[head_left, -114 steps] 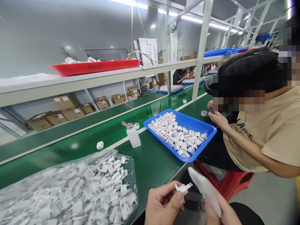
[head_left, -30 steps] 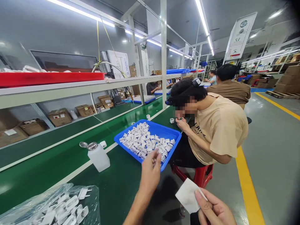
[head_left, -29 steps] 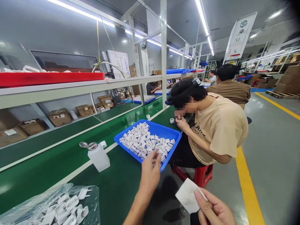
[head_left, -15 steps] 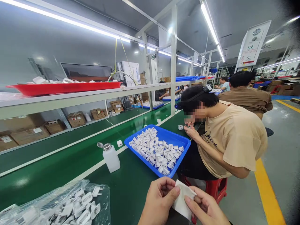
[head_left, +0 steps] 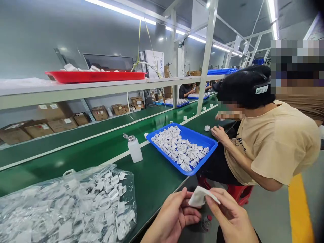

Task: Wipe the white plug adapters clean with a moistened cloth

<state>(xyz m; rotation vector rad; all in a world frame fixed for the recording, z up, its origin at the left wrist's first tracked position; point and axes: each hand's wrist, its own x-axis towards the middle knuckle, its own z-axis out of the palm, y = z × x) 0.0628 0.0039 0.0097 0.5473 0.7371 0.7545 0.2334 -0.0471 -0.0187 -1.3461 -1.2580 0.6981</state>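
Observation:
My right hand (head_left: pixel 229 211) pinches a folded white cloth or paper (head_left: pixel 202 196) at its right side, near the bottom centre. At the cloth's left edge is my left hand (head_left: pixel 177 211), its thumb and forefinger against it and its lower fingers curled loosely. Both hands are in front of the green bench's edge. Beyond them a blue tray (head_left: pixel 212 151) holds many white plastic housings (head_left: pixel 181 146). A white pump bottle (head_left: pixel 135 150) with a metal top stands left of the tray. At the lower left lies a clear plastic bag (head_left: pixel 76 202) full of similar white parts.
A person in a beige shirt (head_left: pixel 280 145) sits at the right, hands over the bench. A red tray (head_left: pixel 101 77) rests on the shelf above. Several small white parts sit along the green belt. A red-capped bottle (head_left: pixel 207 222) is below my hands, and a red stool (head_left: pixel 239 194) behind.
The view has turned left and down, showing more of the bag. The cloth has been folded over between my hands, and my left fingers have loosened. The seated person's hands have moved apart.

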